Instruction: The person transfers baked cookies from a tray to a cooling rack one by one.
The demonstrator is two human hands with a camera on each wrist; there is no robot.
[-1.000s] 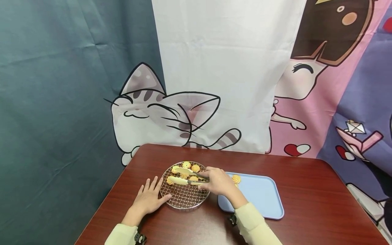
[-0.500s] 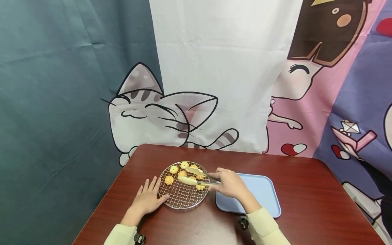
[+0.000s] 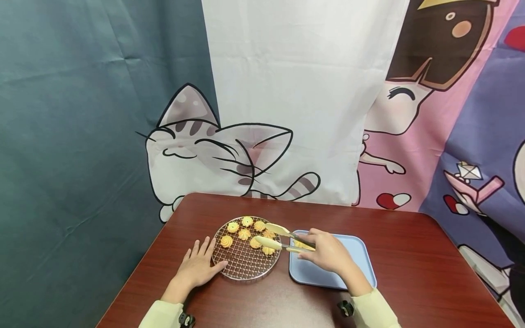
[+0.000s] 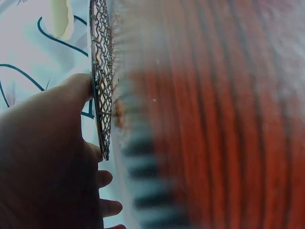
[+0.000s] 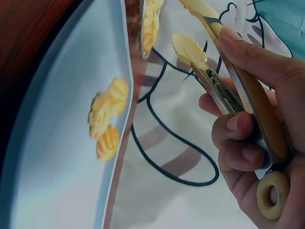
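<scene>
The left hand [image 3: 197,266] lies on the desk [image 3: 250,307] with its fingers straight and spread, gripping nothing; the round wire rack [image 3: 242,265] is just right of these fingers, its rim touching them. That light contact probably serves to keep the rack from sliding.

The right hand [image 3: 326,251] has its fingers curled round a pair of tongs [image 5: 252,95], which reach out to the left of those fingers. Its grip sits well back from the cream tips, likely so the hand stays away from the swirled cookies on the rack [image 3: 244,234]. These lie left of the right fingers, mostly on the rack's far half. The blue tray [image 3: 362,259] is below and around the right hand, close to the rack, which presumably makes for a short reach between them.

The head view gives the whole layout, but the right hand and tongs partly cover the cookies on the tray [image 5: 107,117]. The right wrist view shows three of them clustered near the tray's edge, the tong tips apart with nothing between them, and a ring [image 5: 272,196] at the tongs' end, beneath the palm. Only the left wrist view shows the rack edge-on, with the thumb against its rim.
</scene>
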